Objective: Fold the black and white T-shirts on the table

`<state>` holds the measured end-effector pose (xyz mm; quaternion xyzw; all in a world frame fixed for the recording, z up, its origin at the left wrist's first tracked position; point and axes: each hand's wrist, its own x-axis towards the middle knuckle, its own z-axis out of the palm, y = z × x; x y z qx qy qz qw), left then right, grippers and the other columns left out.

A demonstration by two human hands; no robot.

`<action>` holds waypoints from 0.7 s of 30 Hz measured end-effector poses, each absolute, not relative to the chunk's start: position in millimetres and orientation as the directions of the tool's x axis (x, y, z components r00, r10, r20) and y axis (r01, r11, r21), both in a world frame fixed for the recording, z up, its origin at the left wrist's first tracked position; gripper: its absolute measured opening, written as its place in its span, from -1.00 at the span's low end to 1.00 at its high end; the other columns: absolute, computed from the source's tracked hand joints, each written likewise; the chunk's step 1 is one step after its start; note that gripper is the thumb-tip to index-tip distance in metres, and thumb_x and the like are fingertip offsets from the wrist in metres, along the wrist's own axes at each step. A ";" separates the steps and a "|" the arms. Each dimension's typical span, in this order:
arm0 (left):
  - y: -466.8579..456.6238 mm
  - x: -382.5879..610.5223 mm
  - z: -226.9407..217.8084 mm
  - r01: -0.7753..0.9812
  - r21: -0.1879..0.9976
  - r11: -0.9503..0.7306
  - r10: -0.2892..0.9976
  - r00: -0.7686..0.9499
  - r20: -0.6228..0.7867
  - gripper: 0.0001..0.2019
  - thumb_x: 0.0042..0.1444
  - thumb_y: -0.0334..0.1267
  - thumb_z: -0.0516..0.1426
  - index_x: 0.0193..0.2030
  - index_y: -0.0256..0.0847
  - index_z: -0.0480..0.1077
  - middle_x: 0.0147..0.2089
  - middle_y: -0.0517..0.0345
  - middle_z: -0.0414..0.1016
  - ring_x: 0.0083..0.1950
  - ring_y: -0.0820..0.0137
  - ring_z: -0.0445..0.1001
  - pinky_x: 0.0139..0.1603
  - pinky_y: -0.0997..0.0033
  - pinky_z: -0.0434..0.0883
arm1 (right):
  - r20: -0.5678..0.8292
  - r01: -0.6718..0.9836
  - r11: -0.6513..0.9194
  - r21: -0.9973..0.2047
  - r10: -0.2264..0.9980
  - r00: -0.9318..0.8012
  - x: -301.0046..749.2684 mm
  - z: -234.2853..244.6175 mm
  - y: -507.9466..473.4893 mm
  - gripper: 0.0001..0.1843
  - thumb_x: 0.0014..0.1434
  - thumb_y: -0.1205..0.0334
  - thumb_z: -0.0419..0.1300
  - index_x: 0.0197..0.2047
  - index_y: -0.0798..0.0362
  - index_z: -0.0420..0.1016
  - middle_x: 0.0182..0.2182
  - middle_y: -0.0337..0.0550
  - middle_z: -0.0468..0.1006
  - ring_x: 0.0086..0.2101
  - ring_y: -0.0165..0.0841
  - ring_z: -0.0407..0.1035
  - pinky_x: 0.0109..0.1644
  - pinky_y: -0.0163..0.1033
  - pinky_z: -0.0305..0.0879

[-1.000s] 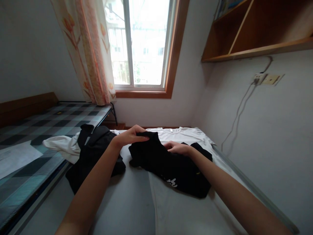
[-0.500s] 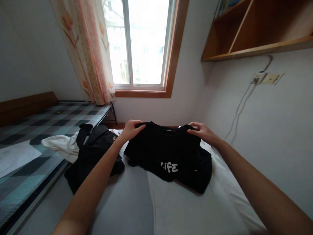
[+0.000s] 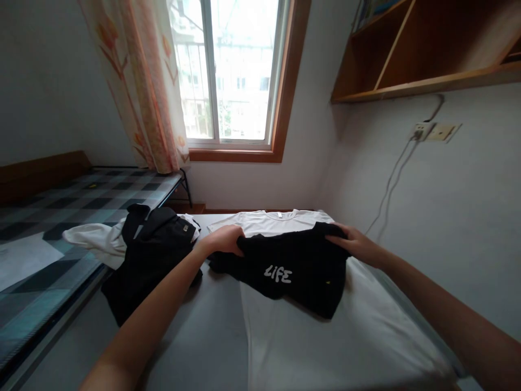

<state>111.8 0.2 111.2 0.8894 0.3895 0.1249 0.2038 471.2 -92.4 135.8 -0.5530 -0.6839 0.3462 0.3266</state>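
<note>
A black T-shirt [image 3: 293, 269] with white "LIFE" lettering lies crumpled on top of a white T-shirt [image 3: 325, 336] that is spread flat on a grey surface [image 3: 195, 336]. My left hand [image 3: 223, 240] is closed on the black shirt's left shoulder edge. At the shirt's right shoulder edge my right hand [image 3: 358, 245] grips the cloth too. The white shirt's collar [image 3: 279, 215] shows beyond the black one.
A heap of black and white clothes [image 3: 142, 247] lies left of my left arm. A bed with a checked cover [image 3: 61, 212] stands at the left. A window with a curtain [image 3: 142, 87] is ahead, and a wooden shelf [image 3: 423, 60] and wall socket [image 3: 433, 132] are at the right.
Both hands took the black shirt by its shoulders, lifted it so the lettering showed, then drew it back toward me and lower, uncovering the white shirt's collar.
</note>
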 end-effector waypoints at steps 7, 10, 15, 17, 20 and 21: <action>-2.6 130.5 93.8 0.447 0.733 -0.513 0.719 0.691 0.082 -0.86 -0.23 -0.39 0.06 -0.48 -0.23 0.40 -0.52 0.27 0.33 -0.43 0.40 0.33 -0.42 0.48 0.24 | -0.217 0.707 0.048 -0.706 0.935 -0.281 500.8 144.5 -122.5 -0.49 -0.22 -0.03 0.40 -0.19 0.03 0.56 -0.29 -0.13 0.60 -0.26 -0.15 0.48 -0.26 -0.21 0.44; -8.9 134.8 94.3 0.372 0.763 -0.528 0.746 0.634 0.206 -0.79 -0.17 -0.36 0.07 -0.34 -0.21 0.45 -0.40 0.23 0.43 -0.30 0.35 0.40 -0.29 0.48 0.31 | -0.379 0.868 0.035 -0.496 0.890 -0.253 510.9 130.5 -132.3 -0.67 -0.34 0.13 0.42 -0.42 0.03 0.55 -0.46 -0.21 0.56 -0.41 -0.21 0.46 -0.43 -0.27 0.35; -29.2 140.3 100.1 0.492 0.651 -0.578 0.685 0.726 0.059 -0.74 -0.24 -0.11 0.30 -0.39 -0.18 0.50 -0.43 0.19 0.47 -0.35 0.31 0.41 -0.35 0.46 0.28 | -0.093 0.843 0.144 -0.518 0.970 -0.223 517.5 131.1 -129.4 -0.84 -0.19 0.15 0.26 -0.56 0.05 0.44 -0.55 -0.24 0.48 -0.45 -0.28 0.39 -0.38 -0.26 0.31; -32.8 143.9 100.7 0.596 0.525 -0.608 0.725 0.686 0.059 -0.75 -0.28 -0.10 0.32 -0.48 -0.19 0.48 -0.50 0.17 0.43 -0.40 0.30 0.39 -0.37 0.42 0.27 | 0.031 0.751 0.147 -0.644 0.985 -0.167 516.7 141.3 -123.5 -0.79 -0.15 0.10 0.24 -0.46 0.06 0.48 -0.49 -0.22 0.52 -0.39 -0.25 0.41 -0.31 -0.22 0.35; -28.3 151.5 98.9 0.651 0.460 -0.604 0.785 0.584 0.205 -0.91 -0.23 -0.29 0.23 -0.50 -0.21 0.47 -0.43 0.08 0.46 -0.33 0.25 0.42 -0.29 0.39 0.30 | 0.125 0.615 0.096 -0.782 0.992 0.004 511.4 158.4 -116.1 -0.63 -0.11 0.06 0.25 -0.22 0.05 0.52 -0.42 -0.19 0.56 -0.34 -0.21 0.44 -0.27 -0.18 0.39; -24.9 154.1 98.1 0.632 0.486 -0.603 0.789 0.560 0.251 -0.91 -0.24 -0.37 0.18 -0.49 -0.21 0.47 -0.39 0.07 0.48 -0.29 0.25 0.43 -0.25 0.39 0.32 | 0.146 0.585 0.090 -0.806 0.988 0.050 509.3 164.3 -114.8 -0.58 -0.10 0.04 0.26 -0.15 0.04 0.51 -0.40 -0.18 0.57 -0.34 -0.21 0.45 -0.28 -0.18 0.39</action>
